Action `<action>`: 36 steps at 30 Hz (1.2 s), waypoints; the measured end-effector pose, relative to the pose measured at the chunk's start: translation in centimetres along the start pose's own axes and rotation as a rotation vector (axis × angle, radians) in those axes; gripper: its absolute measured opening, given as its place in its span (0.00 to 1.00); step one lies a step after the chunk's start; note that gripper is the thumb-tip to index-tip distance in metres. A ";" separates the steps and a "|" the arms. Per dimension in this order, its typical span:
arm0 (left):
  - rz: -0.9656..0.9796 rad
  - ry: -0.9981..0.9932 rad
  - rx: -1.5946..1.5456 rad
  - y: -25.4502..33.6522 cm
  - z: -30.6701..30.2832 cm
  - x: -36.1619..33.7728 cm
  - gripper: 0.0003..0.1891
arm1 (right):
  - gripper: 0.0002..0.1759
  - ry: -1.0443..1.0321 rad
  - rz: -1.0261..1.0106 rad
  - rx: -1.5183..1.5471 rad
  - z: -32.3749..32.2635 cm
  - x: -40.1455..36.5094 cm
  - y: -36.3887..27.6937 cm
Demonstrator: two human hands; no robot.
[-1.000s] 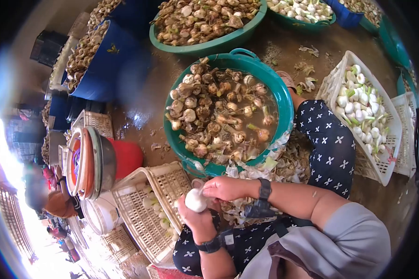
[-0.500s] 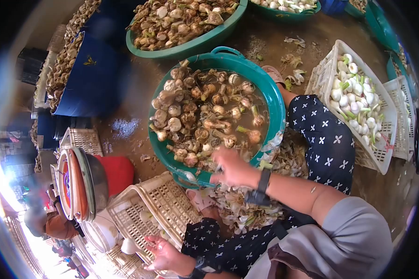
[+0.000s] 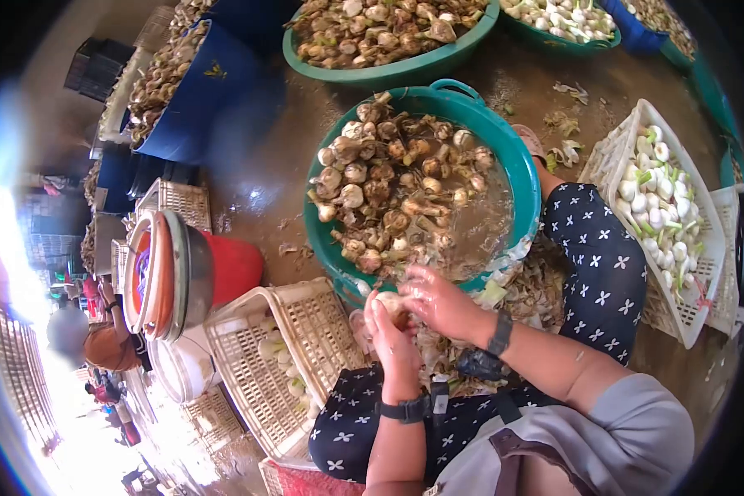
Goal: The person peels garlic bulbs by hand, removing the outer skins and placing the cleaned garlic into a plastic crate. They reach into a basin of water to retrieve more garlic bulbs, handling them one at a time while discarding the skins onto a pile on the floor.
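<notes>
Over the near rim of the green tub [image 3: 531,198], my two hands meet at a garlic bulb [image 3: 393,306]. My left hand [image 3: 394,343] holds it from below and the side, fingers pointing up. The wet fingers of my right hand [image 3: 445,304] are bent against the bulb's right side and partly hide it. Brown, dirty garlic bulbs [image 3: 379,190] with stems crowd the left of the tub, in muddy water [image 3: 479,240]. Pale peelings [image 3: 521,302] lie between my legs, below the tub.
A cream crate [image 3: 322,318] with some white bulbs stands at my left. Another white crate [image 3: 636,140] at right holds peeled garlic [image 3: 657,198]. Behind is a large basin [image 3: 388,74] of dirty bulbs. A red bucket [image 3: 233,269] and stacked basins stand left. A person [image 3: 112,339] is far left.
My left hand has come from the left crate, where a white bulb was leaving its fingers, to the tub's near rim. My right hand has joined it at a bulb. The view has shifted left.
</notes>
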State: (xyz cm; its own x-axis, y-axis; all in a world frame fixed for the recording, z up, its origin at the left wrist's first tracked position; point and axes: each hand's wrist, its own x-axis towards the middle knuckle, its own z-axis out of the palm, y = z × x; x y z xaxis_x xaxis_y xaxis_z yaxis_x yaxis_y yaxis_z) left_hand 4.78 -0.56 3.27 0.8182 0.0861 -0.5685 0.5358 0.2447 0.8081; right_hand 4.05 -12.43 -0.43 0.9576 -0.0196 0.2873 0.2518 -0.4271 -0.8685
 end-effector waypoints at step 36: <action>-0.109 -0.044 -0.511 1.9 -5.7 -0.1 0.19 | 0.11 -0.203 0.102 0.829 -9.5 -4.0 -5.3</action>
State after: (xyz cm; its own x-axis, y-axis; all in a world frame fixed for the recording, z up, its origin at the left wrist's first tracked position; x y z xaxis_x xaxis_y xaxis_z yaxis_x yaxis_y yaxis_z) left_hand 4.57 5.41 4.02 0.7772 -0.0036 -0.6292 0.4568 0.6909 0.5604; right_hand -2.46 -18.69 6.82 0.9676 0.1738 0.1829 0.1086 0.3677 -0.9236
